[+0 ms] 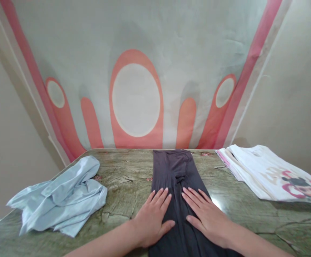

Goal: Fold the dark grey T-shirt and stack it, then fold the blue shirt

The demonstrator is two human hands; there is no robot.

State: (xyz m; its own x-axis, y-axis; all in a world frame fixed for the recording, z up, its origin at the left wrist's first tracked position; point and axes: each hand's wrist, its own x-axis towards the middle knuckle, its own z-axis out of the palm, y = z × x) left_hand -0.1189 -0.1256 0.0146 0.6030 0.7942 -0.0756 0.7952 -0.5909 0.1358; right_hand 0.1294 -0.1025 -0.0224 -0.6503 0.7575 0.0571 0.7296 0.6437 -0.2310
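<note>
**Dark garment being pressed flat under both hands**

A dark grey garment (175, 185) is being held down on the green, marble-patterned tabletop (126, 185), where it is lying as a long folded strip running from the far edge toward the near edge, roughly along the middle. The left hand (151, 217) is being laid palm-down with fingers spread and fully extended, its fingertips resting on the left part of the garment while the heel of the hand is sitting partly over the tabletop just beside the cloth. The right hand (205, 214) is being laid flat in the same way on the right part of the garment, fingers stretched out and slightly fanned. Nothing is being gripped by either hand; both are only pressing on the fabric, and the two thumbs are being pointed toward each other, close but apart.

A crumpled light blue garment (61, 198) is lying well to the left on the tabletop. A stack of folded white shirts (265, 175), the top one printed in pink and black, is lying at the far right. A wall hanging (136, 71) with red and white oval shapes is being seen behind the tabletop.
</note>
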